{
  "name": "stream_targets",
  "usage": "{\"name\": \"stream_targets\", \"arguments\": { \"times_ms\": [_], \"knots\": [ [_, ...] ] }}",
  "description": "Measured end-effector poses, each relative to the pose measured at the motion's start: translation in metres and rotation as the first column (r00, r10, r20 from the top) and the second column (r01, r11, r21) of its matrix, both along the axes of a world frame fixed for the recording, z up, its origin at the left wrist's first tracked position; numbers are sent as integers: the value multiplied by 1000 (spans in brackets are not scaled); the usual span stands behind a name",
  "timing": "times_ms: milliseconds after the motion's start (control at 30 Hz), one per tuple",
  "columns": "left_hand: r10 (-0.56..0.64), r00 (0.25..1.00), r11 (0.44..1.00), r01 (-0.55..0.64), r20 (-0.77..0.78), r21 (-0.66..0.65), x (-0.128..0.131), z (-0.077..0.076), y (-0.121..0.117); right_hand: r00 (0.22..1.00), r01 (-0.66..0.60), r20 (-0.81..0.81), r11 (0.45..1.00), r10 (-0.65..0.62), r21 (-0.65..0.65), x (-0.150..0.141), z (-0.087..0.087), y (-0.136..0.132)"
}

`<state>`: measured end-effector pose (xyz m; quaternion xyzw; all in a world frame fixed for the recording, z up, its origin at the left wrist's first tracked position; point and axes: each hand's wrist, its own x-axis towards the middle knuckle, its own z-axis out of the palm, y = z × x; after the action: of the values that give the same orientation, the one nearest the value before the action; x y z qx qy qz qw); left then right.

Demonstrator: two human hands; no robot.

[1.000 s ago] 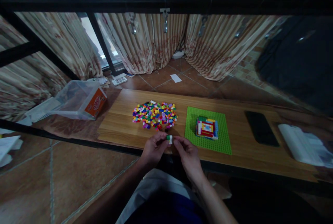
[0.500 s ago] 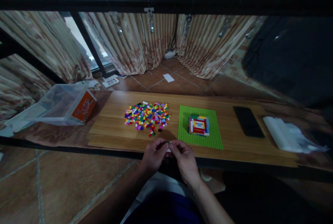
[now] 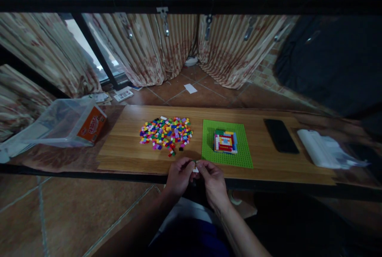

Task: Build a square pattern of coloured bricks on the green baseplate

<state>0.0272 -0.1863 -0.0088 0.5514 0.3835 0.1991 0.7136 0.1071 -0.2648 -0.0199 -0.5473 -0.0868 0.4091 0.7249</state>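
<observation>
My left hand and my right hand meet at the table's near edge, fingertips pinched together. Between them are small toy bricks; a white one shows, with a bit of green above it, and the fingers hide the rest. Just beyond my hands, to the left, lies a loose pile of multicoloured toy bricks. A green baseplate lies to the right, bearing a square, layered brick structure in red, white, yellow and blue.
A black phone-like slab and a white object in clear plastic lie at the right of the wooden board. At the left, a clear plastic box with an orange label rests on its side. A black bar crosses overhead.
The camera view has shifted slightly. My hands stay pinched together, and more of the white brick shows between the fingertips. The pile and the structure look the same.
</observation>
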Motion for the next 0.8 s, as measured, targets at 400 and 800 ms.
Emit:
{"name": "stream_targets", "arguments": {
  "times_ms": [400, 800],
  "knots": [
    [169, 981, 884, -110, -92, 455, 6, -14, -9, 980, 174, -83, 982, -180, -67, -8, 1, 9],
    [172, 985, 941, -157, -24, 300, -2, -23, 35, 975, 80, -210, 995, -67, 52, -2, 9, 1]
  ]
}}
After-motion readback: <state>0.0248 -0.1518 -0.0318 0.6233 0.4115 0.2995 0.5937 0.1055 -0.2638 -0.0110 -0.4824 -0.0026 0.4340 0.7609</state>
